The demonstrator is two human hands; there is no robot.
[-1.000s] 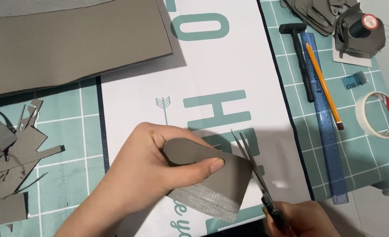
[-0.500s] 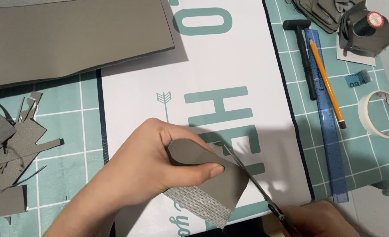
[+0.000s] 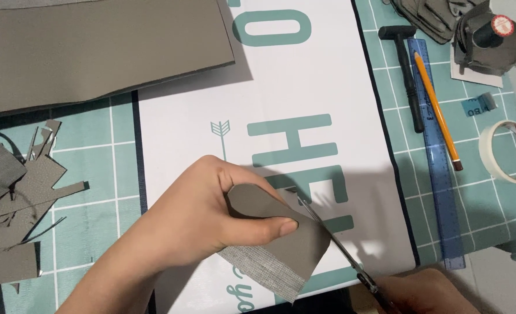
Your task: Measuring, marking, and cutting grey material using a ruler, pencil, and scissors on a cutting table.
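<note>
At the near edge of the white printed sheet, the left hand is clamped on a grey leather piece, thumb on top, fingers beneath. The right hand is closed around the scissors, only partly in view. Compared with 1 second ago, the blades have advanced from the lower right side to the top curve of the piece, near the thumb. Judgement: the rounded outline is being trimmed, and the cut is well along. Grey offcuts lie well apart, left.
</note>
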